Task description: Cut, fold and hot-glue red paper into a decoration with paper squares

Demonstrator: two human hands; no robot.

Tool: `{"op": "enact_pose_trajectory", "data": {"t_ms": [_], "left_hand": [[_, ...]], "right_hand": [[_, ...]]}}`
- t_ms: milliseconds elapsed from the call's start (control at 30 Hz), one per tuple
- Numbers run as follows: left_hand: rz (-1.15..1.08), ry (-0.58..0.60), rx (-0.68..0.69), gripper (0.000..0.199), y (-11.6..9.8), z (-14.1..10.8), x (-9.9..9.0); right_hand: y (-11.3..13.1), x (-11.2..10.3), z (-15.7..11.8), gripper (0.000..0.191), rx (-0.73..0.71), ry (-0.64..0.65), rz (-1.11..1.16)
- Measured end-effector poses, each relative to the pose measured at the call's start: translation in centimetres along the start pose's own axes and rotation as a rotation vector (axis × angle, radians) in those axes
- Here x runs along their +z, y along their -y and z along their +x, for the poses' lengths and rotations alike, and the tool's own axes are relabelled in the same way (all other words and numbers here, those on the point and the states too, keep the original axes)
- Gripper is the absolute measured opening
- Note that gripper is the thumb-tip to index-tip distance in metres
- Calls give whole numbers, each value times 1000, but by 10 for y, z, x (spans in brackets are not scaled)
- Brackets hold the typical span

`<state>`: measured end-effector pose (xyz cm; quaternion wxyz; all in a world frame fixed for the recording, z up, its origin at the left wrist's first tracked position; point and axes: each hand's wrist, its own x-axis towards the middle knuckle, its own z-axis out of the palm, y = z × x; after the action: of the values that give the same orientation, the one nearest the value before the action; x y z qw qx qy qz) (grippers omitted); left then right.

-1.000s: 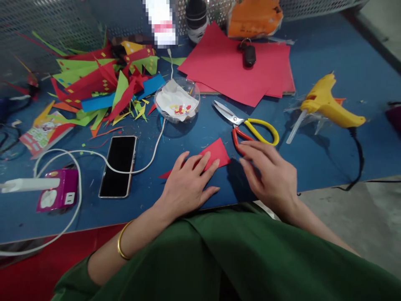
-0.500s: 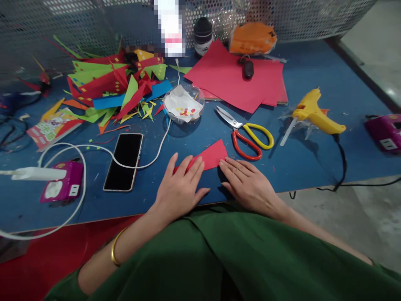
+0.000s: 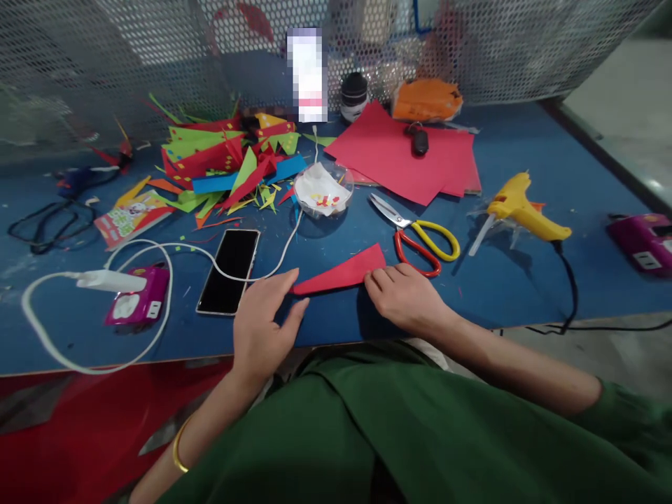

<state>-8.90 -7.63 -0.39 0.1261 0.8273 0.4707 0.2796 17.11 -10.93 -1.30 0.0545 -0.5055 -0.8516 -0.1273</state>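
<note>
A folded strip of red paper (image 3: 344,271), wide on the right and narrowing to a point on the left, lies near the table's front edge. The curled fingers of my right hand (image 3: 407,297) are closed on its lower right corner. At the narrow tip is my left hand (image 3: 262,322), open, with the thumb apart from the outstretched fingers; whether it touches the tip I cannot tell. Scissors (image 3: 412,234) with one red and one yellow handle lie just beyond my right hand, blades parted slightly.
A phone (image 3: 229,271) lies left, a white cable (image 3: 283,248) crossing it. Behind stand a clear bowl (image 3: 346,199) with paper bits, red sheets (image 3: 399,164) under a key fob (image 3: 420,142), and coloured paper scraps (image 3: 210,157). A yellow glue gun (image 3: 525,206) rests right, purple sockets (image 3: 139,297) left.
My left hand has slid left off the paper's middle to its narrow tip. The right hand's fingers, flat before, are now curled at the paper's corner. The view has tilted up.
</note>
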Motion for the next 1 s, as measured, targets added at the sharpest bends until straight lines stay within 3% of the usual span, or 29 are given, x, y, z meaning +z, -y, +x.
{"op": "enact_pose_trajectory", "data": {"t_ms": [100, 167, 200, 233, 300, 367, 400, 567, 767, 867, 1000], "left_hand": [[-386, -218, -241, 42, -8, 19, 11], [-705, -436, -321, 45, -15, 37, 20], [-828, -484, -358, 45, -19, 48, 26], [-925, -448, -393, 43, -25, 59, 31], [-1082, -128, -473, 42, -37, 80, 40], [-1204, 148, -528, 43, -49, 95, 48], [-1224, 202, -535, 41, -54, 101, 51], [-1100, 240, -522, 28, -54, 112, 57], [-735, 362, -283, 19, -33, 125, 41], [-767, 275, -291, 16, -26, 132, 35], [-1077, 42, -512, 20, -21, 133, 38]], "right_hand": [[-15, -7, 6, 25, 323, -161, 315], [-26, -14, 11, 19, 632, -327, 725], [-31, -16, 14, 18, 775, -389, 975], [-34, -18, 17, 20, 890, -424, 1208], [-37, -18, 23, 28, 1018, -439, 1526], [-35, -13, 27, 34, 1020, -440, 1596], [-33, -10, 29, 36, 1015, -438, 1607], [-30, -5, 29, 39, 1000, -432, 1654], [-57, -14, 37, 39, 995, -476, 1696], [-67, -9, 42, 39, 1016, -500, 1729], [-67, -2, 48, 40, 1060, -628, 1740]]}}
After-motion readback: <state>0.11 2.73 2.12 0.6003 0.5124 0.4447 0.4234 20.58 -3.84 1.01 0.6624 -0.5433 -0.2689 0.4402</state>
